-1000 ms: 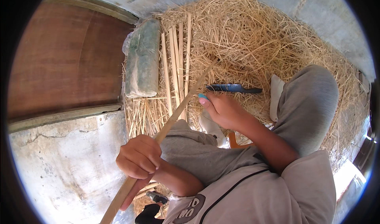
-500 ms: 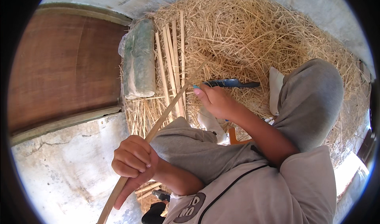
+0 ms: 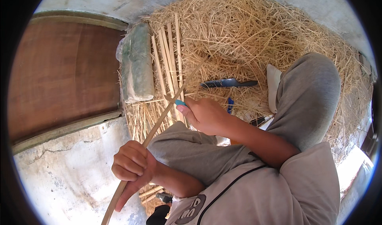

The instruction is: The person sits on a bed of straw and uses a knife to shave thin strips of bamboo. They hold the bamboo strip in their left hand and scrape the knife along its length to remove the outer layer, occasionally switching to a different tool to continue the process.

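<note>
My left hand (image 3: 131,161) is closed in a fist around a long, thin wooden or bamboo strip (image 3: 153,130). The strip slants from the lower left edge up towards the straw. In my right hand (image 3: 207,115) is a small knife with a teal handle (image 3: 180,103). Its blade lies across the strip, a short way beyond my left hand. Fingers wrap the handle, so only its front end shows.
Several pale strips (image 3: 172,60) lie on the straw (image 3: 254,34) beside a greenish wrapped block (image 3: 138,64). A dark, broad-bladed knife (image 3: 229,83) rests on the straw, with a small blue object (image 3: 230,105) nearer me. A brown panel (image 3: 65,72) stands at left.
My right hand has come nearer along the strip, down and to the left, with the small knife. My left hand keeps its grip in nearly the same place. The blue object now shows.
</note>
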{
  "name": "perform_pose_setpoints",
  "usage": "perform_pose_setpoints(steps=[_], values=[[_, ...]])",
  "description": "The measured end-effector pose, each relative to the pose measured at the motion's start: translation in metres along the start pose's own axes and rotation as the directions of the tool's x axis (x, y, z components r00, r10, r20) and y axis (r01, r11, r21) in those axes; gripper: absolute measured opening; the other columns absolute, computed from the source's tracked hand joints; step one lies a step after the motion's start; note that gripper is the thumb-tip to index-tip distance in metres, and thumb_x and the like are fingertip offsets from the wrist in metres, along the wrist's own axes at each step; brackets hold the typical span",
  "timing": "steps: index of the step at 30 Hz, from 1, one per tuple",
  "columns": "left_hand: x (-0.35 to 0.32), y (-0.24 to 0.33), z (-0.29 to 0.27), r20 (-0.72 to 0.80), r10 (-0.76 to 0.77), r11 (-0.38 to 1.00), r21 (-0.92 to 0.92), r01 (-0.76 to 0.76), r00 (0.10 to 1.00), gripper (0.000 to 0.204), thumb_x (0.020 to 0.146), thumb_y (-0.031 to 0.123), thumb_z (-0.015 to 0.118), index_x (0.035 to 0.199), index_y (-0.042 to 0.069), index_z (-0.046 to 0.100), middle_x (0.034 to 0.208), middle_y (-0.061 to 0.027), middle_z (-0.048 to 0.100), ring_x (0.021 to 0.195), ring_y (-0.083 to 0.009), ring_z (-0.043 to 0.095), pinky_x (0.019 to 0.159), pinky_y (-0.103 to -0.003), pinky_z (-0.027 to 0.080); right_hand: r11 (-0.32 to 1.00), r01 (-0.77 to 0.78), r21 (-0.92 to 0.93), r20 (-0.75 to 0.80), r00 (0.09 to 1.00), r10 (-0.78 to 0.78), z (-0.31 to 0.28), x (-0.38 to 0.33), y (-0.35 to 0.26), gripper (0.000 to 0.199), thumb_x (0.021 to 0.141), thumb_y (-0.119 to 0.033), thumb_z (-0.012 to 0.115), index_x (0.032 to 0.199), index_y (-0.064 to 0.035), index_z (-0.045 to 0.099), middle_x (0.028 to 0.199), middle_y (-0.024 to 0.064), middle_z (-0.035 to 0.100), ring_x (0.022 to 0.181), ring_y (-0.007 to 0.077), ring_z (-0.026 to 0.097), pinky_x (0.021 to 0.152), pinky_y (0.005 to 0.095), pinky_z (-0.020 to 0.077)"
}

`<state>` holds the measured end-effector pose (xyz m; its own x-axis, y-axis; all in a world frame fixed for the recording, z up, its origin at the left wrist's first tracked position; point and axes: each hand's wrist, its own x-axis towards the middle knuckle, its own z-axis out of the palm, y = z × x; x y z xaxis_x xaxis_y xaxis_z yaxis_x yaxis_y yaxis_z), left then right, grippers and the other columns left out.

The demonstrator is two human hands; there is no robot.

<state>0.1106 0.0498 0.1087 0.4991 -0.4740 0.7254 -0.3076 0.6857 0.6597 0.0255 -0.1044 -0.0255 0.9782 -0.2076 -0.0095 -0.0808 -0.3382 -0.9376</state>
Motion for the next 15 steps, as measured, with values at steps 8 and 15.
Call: perform_pose_setpoints(steps=[8,15], values=[[-0.002,-0.002,0.010,0.041,-0.045,0.998,-0.041,0.047,0.998,0.084,0.069,0.100,0.049,0.050,0.021,0.028,0.040,0.0099,0.026,0.037,-0.0032,0.020,0.045,-0.024,0.008,0.978,-0.162,0.128,-0.085,0.981,0.174,0.006,0.013,0.038,0.064,0.111,-0.049,0.032,0.095,0.0048,0.064,0.067,0.0244,0.062,0.065,0.0455,0.065,0.066,0.0562,0.0508],[0.003,-0.004,0.006,0.099,-0.061,0.996,-0.057,0.066,0.993,0.084,0.070,0.099,0.048,0.051,0.020,0.029,0.041,0.0080,0.029,0.036,-0.0048,0.024,0.042,-0.022,0.015,0.952,-0.304,0.016,-0.012,0.952,0.304,-0.010,0.031,0.088,0.065,0.112,-0.048,0.028,0.085,0.0009,0.063,0.063,0.0215,0.060,0.060,0.0426,0.063,0.064,0.0504,0.0519]])
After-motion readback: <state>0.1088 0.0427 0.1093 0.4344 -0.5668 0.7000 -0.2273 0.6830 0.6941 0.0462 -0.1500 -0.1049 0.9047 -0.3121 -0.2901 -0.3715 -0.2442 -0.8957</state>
